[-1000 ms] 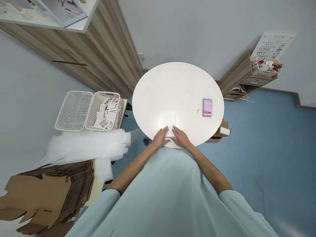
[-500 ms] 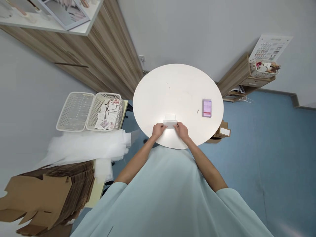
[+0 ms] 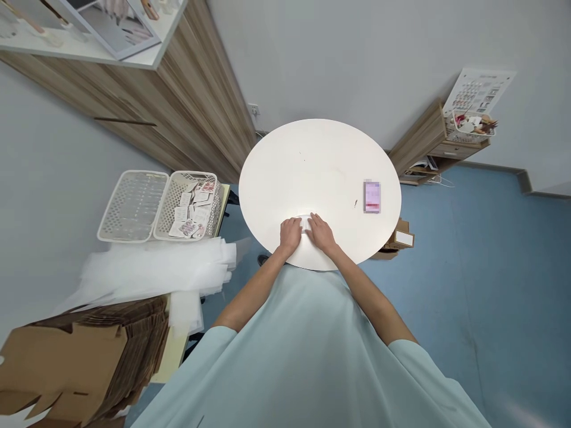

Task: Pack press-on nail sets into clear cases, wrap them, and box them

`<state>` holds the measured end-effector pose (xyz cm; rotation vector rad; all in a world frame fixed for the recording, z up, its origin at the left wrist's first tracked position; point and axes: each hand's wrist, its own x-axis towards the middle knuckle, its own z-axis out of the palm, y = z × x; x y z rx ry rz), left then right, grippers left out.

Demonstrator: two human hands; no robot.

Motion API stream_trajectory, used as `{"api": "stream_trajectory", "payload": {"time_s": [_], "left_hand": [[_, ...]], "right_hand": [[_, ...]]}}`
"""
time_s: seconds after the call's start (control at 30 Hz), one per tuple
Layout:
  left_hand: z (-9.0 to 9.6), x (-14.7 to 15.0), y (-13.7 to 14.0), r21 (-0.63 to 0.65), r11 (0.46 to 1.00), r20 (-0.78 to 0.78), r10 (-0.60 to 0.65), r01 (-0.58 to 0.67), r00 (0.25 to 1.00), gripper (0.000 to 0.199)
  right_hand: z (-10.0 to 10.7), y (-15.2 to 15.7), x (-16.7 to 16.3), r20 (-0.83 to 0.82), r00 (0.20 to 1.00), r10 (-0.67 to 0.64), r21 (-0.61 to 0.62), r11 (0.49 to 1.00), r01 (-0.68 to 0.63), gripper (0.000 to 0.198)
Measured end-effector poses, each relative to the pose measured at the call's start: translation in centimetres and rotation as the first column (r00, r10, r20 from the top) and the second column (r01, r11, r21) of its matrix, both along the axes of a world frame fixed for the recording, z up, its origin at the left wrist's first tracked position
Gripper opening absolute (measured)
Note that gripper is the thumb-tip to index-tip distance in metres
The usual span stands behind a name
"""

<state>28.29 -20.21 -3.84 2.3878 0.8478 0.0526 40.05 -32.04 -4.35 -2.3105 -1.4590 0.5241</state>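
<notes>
A small white packet (image 3: 305,223) lies near the front edge of the white oval table, mostly covered by fingers. It looks like a folded sheet or pouch; its exact kind I cannot make out. My left hand (image 3: 291,232) presses down on its left side with the fingers together and bent. From the right, my right hand (image 3: 320,232) holds the packet's other side, fingers over its top. Only a narrow strip shows between the two hands.
The oval table (image 3: 321,154) bears a phone-like blurred purple item (image 3: 372,197) at right. Left stand a white basket (image 3: 214,205) of cards, translucent white sheets (image 3: 156,261) and stacked flat cardboard boxes (image 3: 62,362). Boxes (image 3: 404,235) sit by the table's right side.
Both hands have moved from pinching the packet's side edges to lying over its top, closer together. The packet now shows smaller, its upper flap no longer standing out. The view has shifted slightly.
</notes>
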Motion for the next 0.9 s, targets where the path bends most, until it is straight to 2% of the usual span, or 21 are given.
{"api": "stream_trajectory", "payload": {"time_s": [0.13,0.2,0.23,0.27,0.3,0.37,0.4,0.43,0.47,0.53,0.7,0.9], "left_hand": [[0.0,-2.4,-0.9,-0.063,0.998,0.056,0.006,-0.003,0.998,0.04],[-0.2,-3.9,-1.3,-0.137,0.988,0.117,0.093,-0.077,0.989,0.039],[-0.3,-4.6,-1.5,-0.189,0.971,0.14,0.175,-0.147,0.974,0.04],[-0.5,-5.2,-1.7,-0.258,0.937,0.144,0.278,-0.235,0.95,0.042],[-0.6,-5.6,-1.9,-0.341,0.881,0.122,0.388,-0.329,0.913,0.044],[-0.9,-5.9,-2.4,-0.52,0.716,0.022,0.556,-0.465,0.831,0.046],[-1.1,-5.9,-2.6,-0.598,0.634,-0.031,0.593,-0.49,0.805,0.048],[-1.2,-5.7,-2.8,-0.658,0.575,-0.064,0.601,-0.486,0.797,0.051],[-1.2,-5.4,-3.0,-0.699,0.543,-0.074,0.591,-0.464,0.803,0.054],[-1.2,-4.6,-3.3,-0.728,0.553,-0.049,0.547,-0.405,0.836,0.051],[-0.9,-2.0,-4.0,-0.695,0.646,0.022,0.457,-0.316,0.889,0.049],[-0.7,0.7,-4.0,-0.494,0.791,-0.028,0.4,-0.361,0.916,0.041]], "right_hand": [[-0.1,-1.3,-2.3,0.075,0.997,-0.006,-0.051,0.999,0.01,0.046],[0.0,-1.7,-4.0,0.066,0.998,-0.024,-0.071,0.997,0.029,0.043],[0.2,-1.8,-4.8,0.054,0.998,-0.025,-0.089,0.996,0.029,0.044],[0.4,-1.8,-5.5,0.041,0.999,-0.024,-0.111,0.993,0.028,0.045],[0.7,-1.8,-5.9,0.027,0.999,-0.024,-0.135,0.99,0.027,0.047],[1.4,-1.6,-5.9,-0.005,0.999,-0.044,-0.178,0.983,0.042,0.049],[1.7,-1.5,-5.5,-0.028,0.997,-0.068,-0.192,0.979,0.061,0.049],[2.0,-1.4,-5.0,-0.056,0.993,-0.1,-0.199,0.976,0.087,0.048],[2.3,-1.3,-4.2,-0.094,0.986,-0.135,-0.199,0.973,0.114,0.046],[2.8,-1.3,-2.7,-0.193,0.963,-0.187,-0.182,0.972,0.152,0.046],[3.3,-2.3,-0.1,-0.325,0.91,-0.258,-0.147,0.964,0.22,0.052],[2.1,-3.7,1.5,-0.313,0.863,-0.397,-0.079,0.916,0.393,0.041]]}}
